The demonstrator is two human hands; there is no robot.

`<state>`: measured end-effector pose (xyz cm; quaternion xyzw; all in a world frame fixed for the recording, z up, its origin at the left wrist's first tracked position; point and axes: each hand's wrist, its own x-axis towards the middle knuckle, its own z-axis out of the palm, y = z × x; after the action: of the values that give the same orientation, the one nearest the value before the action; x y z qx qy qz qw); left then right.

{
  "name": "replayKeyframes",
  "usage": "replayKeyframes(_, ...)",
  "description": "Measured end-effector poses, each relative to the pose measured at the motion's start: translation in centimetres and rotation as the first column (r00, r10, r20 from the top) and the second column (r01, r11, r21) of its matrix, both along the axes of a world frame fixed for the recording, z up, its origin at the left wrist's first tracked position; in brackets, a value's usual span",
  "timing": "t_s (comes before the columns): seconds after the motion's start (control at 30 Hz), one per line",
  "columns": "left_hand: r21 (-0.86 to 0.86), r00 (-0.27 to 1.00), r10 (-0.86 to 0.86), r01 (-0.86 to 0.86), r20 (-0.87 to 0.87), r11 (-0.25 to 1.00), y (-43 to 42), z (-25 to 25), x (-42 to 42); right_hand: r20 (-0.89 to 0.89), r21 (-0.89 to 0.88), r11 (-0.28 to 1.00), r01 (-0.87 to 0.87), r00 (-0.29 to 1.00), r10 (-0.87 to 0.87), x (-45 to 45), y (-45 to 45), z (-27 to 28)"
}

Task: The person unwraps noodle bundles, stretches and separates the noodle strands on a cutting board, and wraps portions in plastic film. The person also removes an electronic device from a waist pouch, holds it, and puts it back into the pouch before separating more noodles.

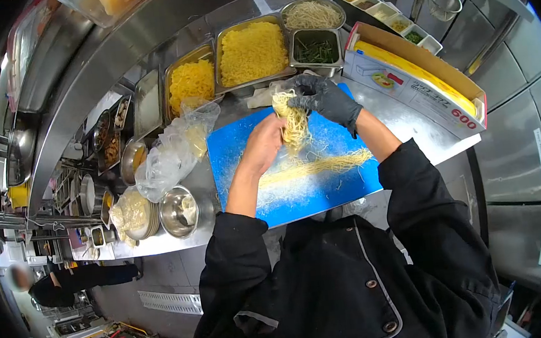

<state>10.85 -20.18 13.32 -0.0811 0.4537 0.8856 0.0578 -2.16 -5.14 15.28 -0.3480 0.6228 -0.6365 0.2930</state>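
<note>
A bundle of thin yellow noodles [294,128] hangs between my two hands above a blue cutting board [225,148]. My bare left hand [263,145] is closed around the bundle's left side. From the upper right, my right hand [325,102], in a black glove, grips the top of the same bundle. More noodles [322,166] lie in a long strand pile across the board below. White flour and loose noodle bits are scattered around them.
Behind the board stand metal pans of yellow food [252,53], a pan of green vegetables [316,48] and a bowl of sprouts [314,15]. A long box [414,82] sits at right. Plastic bags [170,161] and a steel bowl [179,219] are at left. Another person [75,284] is farther off.
</note>
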Motion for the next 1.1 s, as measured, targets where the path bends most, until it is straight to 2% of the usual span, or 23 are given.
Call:
replayKeyframes(0.03, 0.096, 1.0, 0.0, 0.0, 0.001, 0.995, 0.0, -0.1, -0.1, 0.001, -0.002, 1.0, 0.001, 1.0, -0.001, -0.1, 0.0, -0.4)
replayKeyframes(0.07, 0.095, 1.0, 0.0, 0.0, 0.004, 0.995, 0.1, 0.0, -0.1, -0.056, -0.041, 0.999, 0.036, 0.998, -0.038, 0.0, -0.1, -0.5)
replayKeyframes(0.13, 0.086, 0.992, 0.13, -0.129, -0.002, 0.988, 0.8, 0.4, -0.3, -0.167, -0.122, 0.988, 0.099, 0.979, -0.119, 0.1, -0.2, -0.7)
replayKeyframes(0.17, 0.084, 0.981, 0.195, -0.194, -0.006, 0.977, 1.0, 0.5, -0.4, -0.167, -0.121, 0.988, 0.098, 0.979, -0.118, 0.2, -0.3, -0.8)
replayKeyframes(0.2, 0.084, 0.98, 0.198, -0.196, -0.008, 0.977, 1.1, 0.4, -0.4, -0.092, -0.12, 0.984, 0.13, 0.986, -0.142, 0.4, -0.3, -1.0)
replayKeyframes(0.27, 0.024, 0.964, 0.262, -0.261, -0.051, 0.965, 1.3, 0.2, -0.5, 0.058, -0.114, 0.974, 0.195, 0.98, -0.189, 1.0, -0.4, -0.8)
replayKeyframes(0.3, -0.004, 0.954, 0.292, -0.293, -0.073, 0.956, 1.4, 0.0, -0.6, 0.056, -0.114, 0.975, 0.193, 0.981, -0.188, 1.3, -0.4, -0.7)
replayKeyframes(0.33, -0.003, 0.954, 0.293, -0.294, -0.07, 0.956, 1.5, -0.4, -0.5, -0.026, -0.046, 0.979, 0.198, 0.98, -0.199, 1.8, -0.4, -0.7)
replayKeyframes(0.4, -0.265, 0.94, 0.302, -0.334, -0.158, 0.905, 1.7, -0.9, -0.8, -0.195, 0.08, 0.972, 0.22, 0.96, -0.202, 2.2, -0.6, -0.3)
replayKeyframes(0.43, -0.388, 0.934, 0.297, -0.354, -0.2, 0.851, 1.8, -0.9, -0.9, -0.194, 0.079, 0.972, 0.219, 0.96, -0.201, 2.1, -0.6, -0.4)
replayKeyframes(0.53, -0.39, 0.949, 0.254, -0.308, -0.185, 0.868, 1.4, -1.0, -0.7, -0.229, -0.025, 0.988, 0.154, 0.961, -0.156, 1.5, -0.5, -1.4)
replayKeyframes(0.6, -0.39, 0.957, 0.233, -0.283, -0.172, 0.876, 1.4, -0.8, -0.3, -0.192, -0.046, 0.991, 0.128, 0.972, -0.134, 1.1, -0.4, -1.7)
replayKeyframes(0.7, -0.11, 0.953, 0.294, -0.301, -0.071, 0.947, 1.5, -0.5, -0.2, -0.122, -0.094, 0.993, 0.077, 0.989, -0.089, 0.5, -0.3, -2.2)
replayKeyframes(0.73, -0.109, 0.953, 0.295, -0.301, -0.069, 0.947, 1.4, -0.7, -0.2, -0.087, -0.068, 0.996, 0.066, 0.994, -0.071, 0.6, -0.2, -2.0)
replayKeyframes(0.83, 0.088, 0.983, 0.166, -0.159, -0.073, 0.983, 1.0, -1.3, -0.5, -0.019, -0.022, 0.999, 0.041, 0.999, -0.041, 0.7, -0.2, -1.4)
replayKeyframes(0.93, 0.142, 0.982, 0.179, -0.17, -0.053, 0.975, 1.5, -1.1, -0.6, 0.171, -0.047, 0.999, -0.01, 0.985, 0.018, 1.2, 0.0, -1.6)
replayKeyframes(0.97, 0.168, 0.982, 0.186, -0.176, -0.044, 0.97, 1.7, -0.9, -0.7, 0.172, -0.046, 0.999, -0.01, 0.985, 0.017, 1.4, 0.0, -1.9)
replayKeyframes(1.0, 0.168, 0.981, 0.186, -0.176, -0.044, 0.97, 2.0, -0.6, -0.7, 0.095, -0.047, 0.998, 0.051, 0.994, -0.046, 1.5, -0.2, -2.7)
replayKeyframes(1.07, 0.207, 0.958, 0.283, -0.269, -0.043, 0.941, 2.7, -0.1, -0.9, -0.059, -0.066, 0.983, 0.17, 0.983, -0.174, 2.0, -0.5, -3.4)
replayKeyframes(1.1, 0.226, 0.943, 0.329, -0.312, -0.041, 0.923, 2.8, 0.0, -1.0, -0.06, -0.067, 0.983, 0.171, 0.983, -0.175, 2.3, -0.4, -3.3)
